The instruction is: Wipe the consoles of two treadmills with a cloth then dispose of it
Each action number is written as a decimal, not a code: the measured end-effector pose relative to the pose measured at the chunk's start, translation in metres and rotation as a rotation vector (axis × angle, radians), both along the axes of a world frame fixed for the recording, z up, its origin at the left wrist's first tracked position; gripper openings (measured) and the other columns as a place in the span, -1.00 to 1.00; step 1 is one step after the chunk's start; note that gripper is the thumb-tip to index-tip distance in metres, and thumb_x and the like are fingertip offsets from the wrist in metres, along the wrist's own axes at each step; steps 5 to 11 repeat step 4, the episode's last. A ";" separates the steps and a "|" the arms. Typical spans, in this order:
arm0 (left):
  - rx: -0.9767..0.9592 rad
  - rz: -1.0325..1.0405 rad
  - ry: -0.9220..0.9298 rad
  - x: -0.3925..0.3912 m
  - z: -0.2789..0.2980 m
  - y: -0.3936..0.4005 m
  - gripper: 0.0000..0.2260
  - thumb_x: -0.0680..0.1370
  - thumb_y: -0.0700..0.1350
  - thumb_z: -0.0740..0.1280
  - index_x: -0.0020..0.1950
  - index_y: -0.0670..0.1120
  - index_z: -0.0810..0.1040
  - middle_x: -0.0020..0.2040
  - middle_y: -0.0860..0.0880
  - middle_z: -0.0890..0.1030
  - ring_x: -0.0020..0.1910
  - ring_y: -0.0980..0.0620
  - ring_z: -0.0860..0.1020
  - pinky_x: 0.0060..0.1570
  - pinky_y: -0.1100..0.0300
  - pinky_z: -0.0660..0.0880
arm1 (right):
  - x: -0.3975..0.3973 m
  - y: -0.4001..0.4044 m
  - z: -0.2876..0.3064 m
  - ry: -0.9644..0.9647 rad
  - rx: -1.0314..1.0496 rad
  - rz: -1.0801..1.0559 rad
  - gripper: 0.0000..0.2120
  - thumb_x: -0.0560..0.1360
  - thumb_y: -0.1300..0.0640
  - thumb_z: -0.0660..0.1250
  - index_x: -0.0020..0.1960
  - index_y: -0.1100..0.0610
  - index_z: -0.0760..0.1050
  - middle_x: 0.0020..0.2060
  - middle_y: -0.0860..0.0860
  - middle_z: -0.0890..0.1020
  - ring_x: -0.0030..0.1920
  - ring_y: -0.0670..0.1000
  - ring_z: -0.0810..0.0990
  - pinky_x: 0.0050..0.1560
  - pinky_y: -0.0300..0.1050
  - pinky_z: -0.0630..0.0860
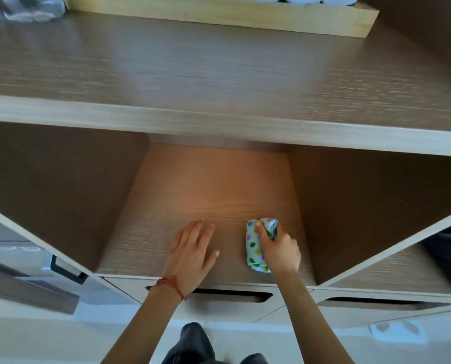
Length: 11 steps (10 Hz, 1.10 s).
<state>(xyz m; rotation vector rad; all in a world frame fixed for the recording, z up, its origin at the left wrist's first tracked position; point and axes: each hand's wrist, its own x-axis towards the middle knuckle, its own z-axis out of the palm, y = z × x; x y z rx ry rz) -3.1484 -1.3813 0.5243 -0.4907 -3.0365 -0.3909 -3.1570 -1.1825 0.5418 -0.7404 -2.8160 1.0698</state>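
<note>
Currently, the spotted cloth [256,245] sits bunched in our right hand [278,248], fingers curled round it, low inside the open wooden cabinet compartment [206,195]. Our left hand [193,250] hovers just beside it, fingers spread and relaxed, a red bracelet [170,285] at the wrist.

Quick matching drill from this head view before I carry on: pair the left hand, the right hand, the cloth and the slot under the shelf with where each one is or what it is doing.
Things:
1. left hand
2. right hand
3. cloth
4. slot

States:
A. bunched up, white with coloured dots
B. fingers spread, over the shelf floor
C. dark opening in the panel below the shelf
D. gripping the cloth

Pairs: 1-B, 2-D, 3-A, 4-C
</note>
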 end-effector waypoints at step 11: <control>0.049 0.010 0.068 0.019 0.008 -0.001 -0.41 0.62 0.19 -0.16 0.27 -0.16 0.48 0.22 -0.21 0.51 0.18 -0.18 0.47 0.06 -0.11 0.50 | 0.024 0.006 0.009 0.203 0.016 0.102 -0.53 0.48 -0.10 0.27 0.31 0.10 0.38 0.17 0.12 0.53 0.18 0.14 0.47 0.21 0.11 0.40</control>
